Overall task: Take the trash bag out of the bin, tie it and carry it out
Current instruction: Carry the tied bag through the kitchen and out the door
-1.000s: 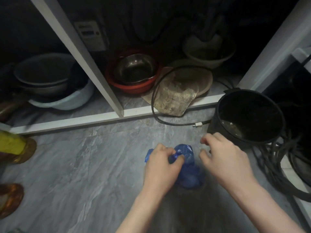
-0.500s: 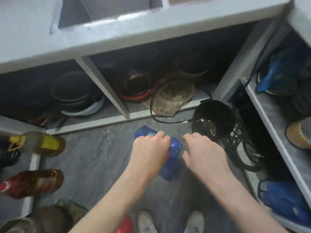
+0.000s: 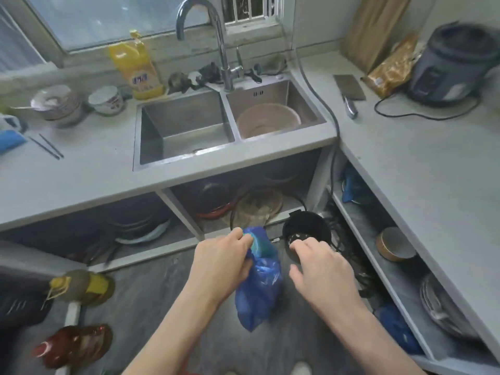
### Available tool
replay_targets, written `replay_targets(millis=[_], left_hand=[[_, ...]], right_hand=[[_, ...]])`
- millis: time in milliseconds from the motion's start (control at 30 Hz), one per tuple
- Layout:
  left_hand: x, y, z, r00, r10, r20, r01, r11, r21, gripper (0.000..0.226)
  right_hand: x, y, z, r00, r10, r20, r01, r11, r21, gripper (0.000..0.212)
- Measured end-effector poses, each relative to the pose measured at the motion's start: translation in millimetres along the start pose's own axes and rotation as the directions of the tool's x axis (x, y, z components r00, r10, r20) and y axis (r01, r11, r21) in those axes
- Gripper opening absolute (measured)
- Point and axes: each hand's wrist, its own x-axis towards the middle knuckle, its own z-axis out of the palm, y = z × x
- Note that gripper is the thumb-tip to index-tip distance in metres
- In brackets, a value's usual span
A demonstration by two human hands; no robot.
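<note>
My left hand (image 3: pixel 221 262) grips the blue trash bag (image 3: pixel 258 288) above the floor; my right hand (image 3: pixel 322 269) hovers loosely open beside the black bin (image 3: pixel 307 230).

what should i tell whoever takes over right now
Left hand: shut on the neck of the blue bag, which hangs clear of the floor.
Right hand: open, holding nothing, beside the bag.
Bin: on the floor by the sink cabinet, no bag in it.
Done: bag is out of the bin and gathered at the top.
Left: whether a knot is tied can't be seen, so check it, then carry the bag out.
</note>
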Motion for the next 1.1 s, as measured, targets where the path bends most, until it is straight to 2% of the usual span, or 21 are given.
replay_targets(millis=[233,467,667,933,1033,1100], left_hand=[[-9.5,12.1,-65.7,0.997,0.019,-0.068,-0.016,0.999,0.036,0.026],[4.1,32.6,-105.3,0.993,0.046,-0.110,-0.044,0.999,0.023,0.014],[24.9,41.8,-119.0,0.990,0.076,-0.119,-0.074,0.997,0.020,0.015],[73.9,42.7,-121.5,0.957,0.284,-0.064,-0.284,0.959,0.017,0.015],[99.3,42.5,-119.7,0.912,0.408,-0.049,-0.408,0.913,0.002,0.014],[118.2,43.8,-114.1,0.858,0.510,-0.062,-0.512,0.859,-0.018,0.013]], right_hand=[[-30.3,9.6,-51.4,1.000,0.018,0.017,-0.018,1.000,-0.014,0.025],[-35.4,42.4,-98.6,0.994,0.074,-0.085,-0.064,0.991,0.121,0.027],[-37.0,66.3,-117.9,0.982,0.139,-0.128,-0.122,0.984,0.129,0.028],[-21.0,80.2,-125.4,0.940,0.300,-0.162,-0.282,0.952,0.121,0.035],[-9.8,76.8,-123.2,0.907,0.390,-0.162,-0.369,0.918,0.145,0.037],[-2.6,71.5,-119.9,0.874,0.453,-0.175,-0.429,0.889,0.161,0.035]])
